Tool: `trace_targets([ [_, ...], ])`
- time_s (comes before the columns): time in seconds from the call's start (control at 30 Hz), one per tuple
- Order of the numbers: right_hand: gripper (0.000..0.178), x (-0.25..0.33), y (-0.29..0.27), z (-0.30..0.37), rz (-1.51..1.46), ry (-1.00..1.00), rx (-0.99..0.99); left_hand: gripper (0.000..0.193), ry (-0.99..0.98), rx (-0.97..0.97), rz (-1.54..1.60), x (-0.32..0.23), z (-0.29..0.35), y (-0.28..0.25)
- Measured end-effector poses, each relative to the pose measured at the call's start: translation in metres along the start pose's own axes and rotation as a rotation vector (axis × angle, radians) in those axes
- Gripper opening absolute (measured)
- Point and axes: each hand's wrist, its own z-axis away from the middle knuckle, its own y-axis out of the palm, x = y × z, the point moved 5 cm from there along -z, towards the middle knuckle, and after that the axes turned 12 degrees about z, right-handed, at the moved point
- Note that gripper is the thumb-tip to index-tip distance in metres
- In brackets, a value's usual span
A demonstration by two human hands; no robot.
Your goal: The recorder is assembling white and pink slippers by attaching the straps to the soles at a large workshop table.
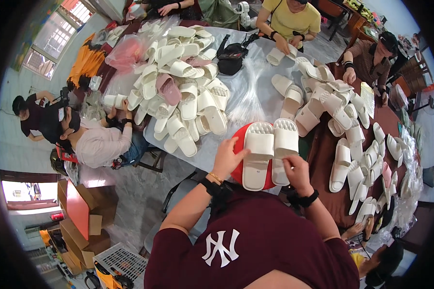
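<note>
Two cream slippers lie side by side in front of me, toes pointing away, on a round red surface point(237, 174). My left hand point(228, 156) is beside the left slipper point(258, 156); its fingers are spread, and the thumb reaches that slipper's strap edge. My right hand point(298, 172) is closed at the right slipper point(285, 139), with its bent fingers at the strap's lower edge. Part of the right slipper's footbed is hidden behind those fingers. Dark bands are on both my wrists.
A big heap of cream slippers point(188, 98) covers the table's left side, with a pink slipper point(168, 89) among them. More slippers point(323, 103) lie on the right. A bundle of clear strips point(251, 94) and a black bag point(232, 58) lie beyond. Several people sit around.
</note>
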Motion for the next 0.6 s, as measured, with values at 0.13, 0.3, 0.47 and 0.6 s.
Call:
trace_targets([
  [0.13, 0.017, -0.026, -0.02, 0.002, 0.047, 0.13, -0.265, 0.04, -0.288, -0.118, 0.202, 0.082, -0.024, -0.017],
  [0.3, 0.038, -0.06, 0.013, 0.016, -0.051, 0.324, -0.093, 0.033, -0.415, 0.006, -0.132, 0.196, -0.026, 0.0],
  [0.47, 0.037, -0.071, 0.025, 0.032, -0.177, 0.444, 0.011, 0.033, -0.44, 0.192, -0.269, 0.227, -0.03, 0.045],
  [0.6, 0.034, -0.062, 0.021, 0.031, -0.057, 0.419, 0.019, 0.033, -0.623, 0.262, -0.241, 0.239, -0.016, 0.069],
])
